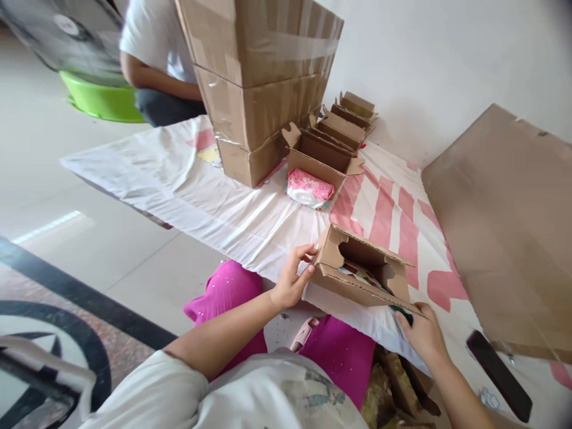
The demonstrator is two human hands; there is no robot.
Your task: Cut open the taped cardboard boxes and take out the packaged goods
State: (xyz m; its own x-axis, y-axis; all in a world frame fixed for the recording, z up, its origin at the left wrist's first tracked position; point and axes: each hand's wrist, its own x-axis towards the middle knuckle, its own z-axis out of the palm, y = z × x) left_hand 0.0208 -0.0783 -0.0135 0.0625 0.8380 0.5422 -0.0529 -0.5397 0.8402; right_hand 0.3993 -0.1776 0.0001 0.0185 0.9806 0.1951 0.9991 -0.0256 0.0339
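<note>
A small open cardboard box (353, 289) sits at the table's near edge with its flaps raised. Some printed material (360, 275) shows inside it, too partly hidden to name. My left hand (292, 280) grips the box's left end, fingers curled against the cardboard. At the right front corner, my right hand (423, 335) is closed around a dark green object (403, 314), mostly covered by the fingers and the box flap. Its fingers are close to the flap; I cannot tell whether they press on it.
Several open boxes (319, 158) line up behind, with a pink-and-white packet (310, 188) in front. Tall stacked cartons (268, 107) stand at the back left, near a seated person (158, 59). A large cardboard panel (500, 232) and a phone (499, 374) are at right.
</note>
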